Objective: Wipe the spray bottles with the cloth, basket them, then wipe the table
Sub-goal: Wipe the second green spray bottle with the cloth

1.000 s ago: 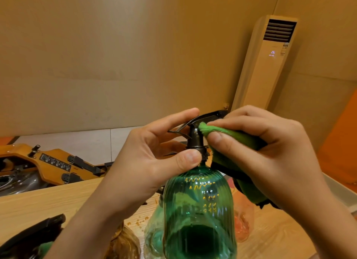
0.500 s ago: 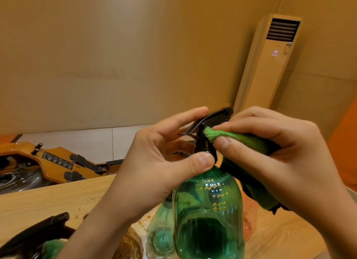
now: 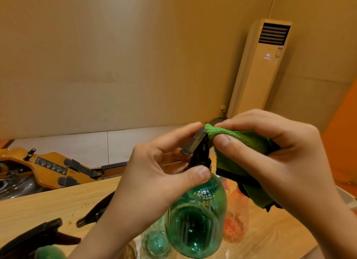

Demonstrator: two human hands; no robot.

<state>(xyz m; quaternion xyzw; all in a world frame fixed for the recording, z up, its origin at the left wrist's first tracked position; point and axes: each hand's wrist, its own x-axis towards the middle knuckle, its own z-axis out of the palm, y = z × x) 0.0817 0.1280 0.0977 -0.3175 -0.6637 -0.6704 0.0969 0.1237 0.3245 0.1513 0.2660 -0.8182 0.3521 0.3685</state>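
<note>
Now the green spray bottle [image 3: 197, 216] has tipped further over than half a second ago. Its base swings up towards the camera, and the black spray head [image 3: 199, 148] leans away to the right. The green cloth [image 3: 237, 137] has climbed too, from beside the neck up onto the top of the head, so the wipe looks to be finishing off the nozzle end of this bottle, with basketing not yet begun.

The left hand [image 3: 154, 171] grips the bottle in the air above the wooden table [image 3: 48, 202] — thumb curled across the shoulder just under the collar, forefinger stretched along the trigger. The right hand [image 3: 280, 162] pinches the cloth tightly between thumb and forefinger, pressing the bunched tip against the head while the rest hangs below the palm. An orange bottle [image 3: 233, 226] and a teal one [image 3: 156, 241] wait on the table beneath.
</note>
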